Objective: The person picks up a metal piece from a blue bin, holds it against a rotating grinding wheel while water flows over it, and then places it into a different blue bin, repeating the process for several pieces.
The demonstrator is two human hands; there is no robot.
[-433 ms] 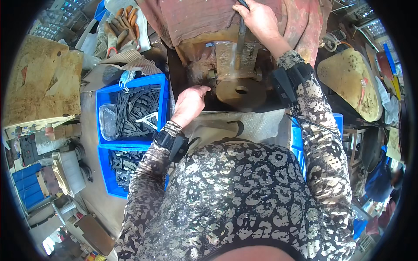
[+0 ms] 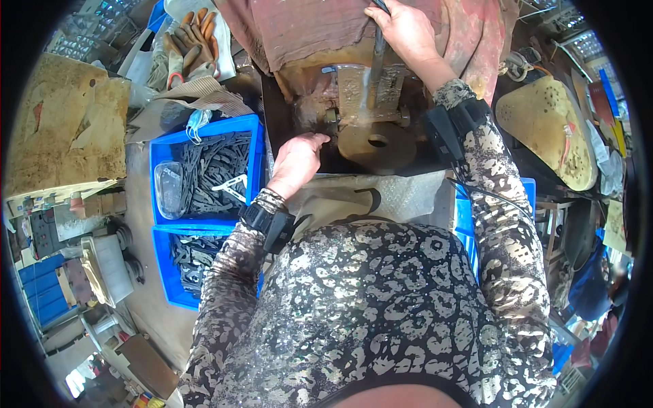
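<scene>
At the top, my right hand (image 2: 405,30) is closed round the upper end of a dark metal rod (image 2: 376,61). The rod slants down to a wet, rust-brown machine (image 2: 371,92) with a round plate (image 2: 391,146) that has a hole near its middle. My left hand (image 2: 297,160) is at the machine's left side, thumb and fingers pressed together just left of the plate. What the fingertips hold, if anything, is hidden. A reddish-brown cloth (image 2: 320,30) hangs over the machine's far side.
Left of me stand two blue bins (image 2: 255,156) of dark flat metal pieces (image 2: 211,163), one lighter piece (image 2: 233,187) on top. Work gloves (image 2: 192,44) lie beyond them. Clear plastic sheeting (image 2: 408,197) covers the near edge; at right is a rusty triangular board (image 2: 547,129).
</scene>
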